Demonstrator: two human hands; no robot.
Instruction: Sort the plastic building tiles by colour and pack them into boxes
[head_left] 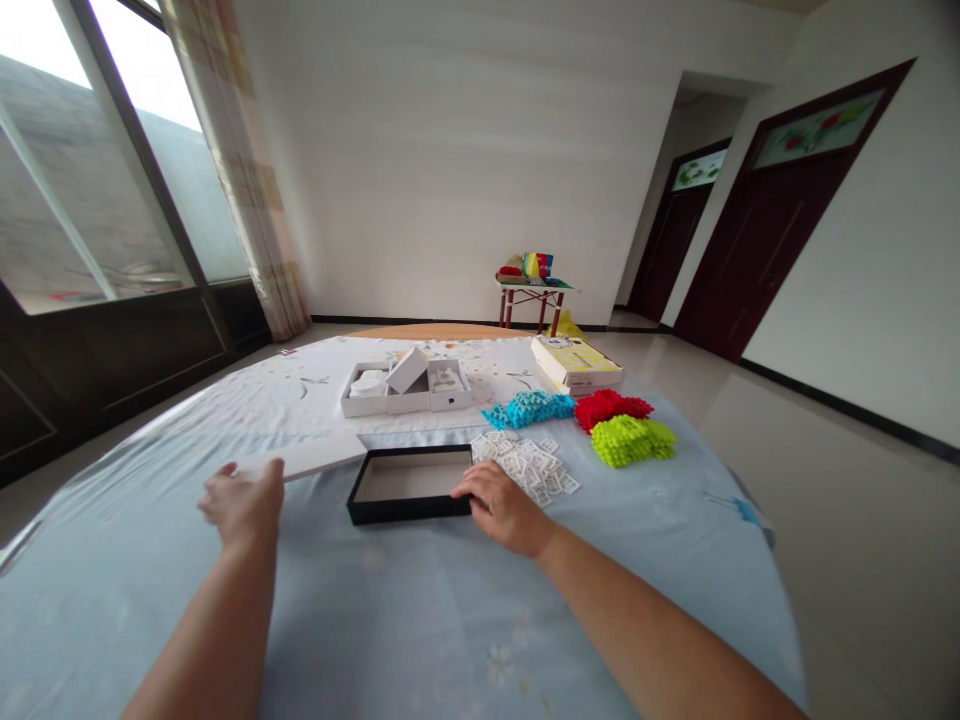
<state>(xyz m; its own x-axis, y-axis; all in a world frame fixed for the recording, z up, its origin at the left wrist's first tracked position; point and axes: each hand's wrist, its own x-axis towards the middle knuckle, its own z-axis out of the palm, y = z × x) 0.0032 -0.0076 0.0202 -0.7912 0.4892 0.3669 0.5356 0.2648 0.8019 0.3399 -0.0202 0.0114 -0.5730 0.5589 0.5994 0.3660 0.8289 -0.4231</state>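
Note:
A shallow black box lies open on the blue tablecloth in front of me. My right hand rests on its right near corner, fingers curled over the rim. My left hand grips the near end of a flat white lid that lies just left of the box. Several small white printed tiles are scattered to the right of the box, beside my right hand.
Behind the tiles lie blue, red and lime-green heaps of plastic pieces. Further back stand white open boxes and a yellow flat carton. A small table stands by the far wall. The tabletop's edge drops off at the right.

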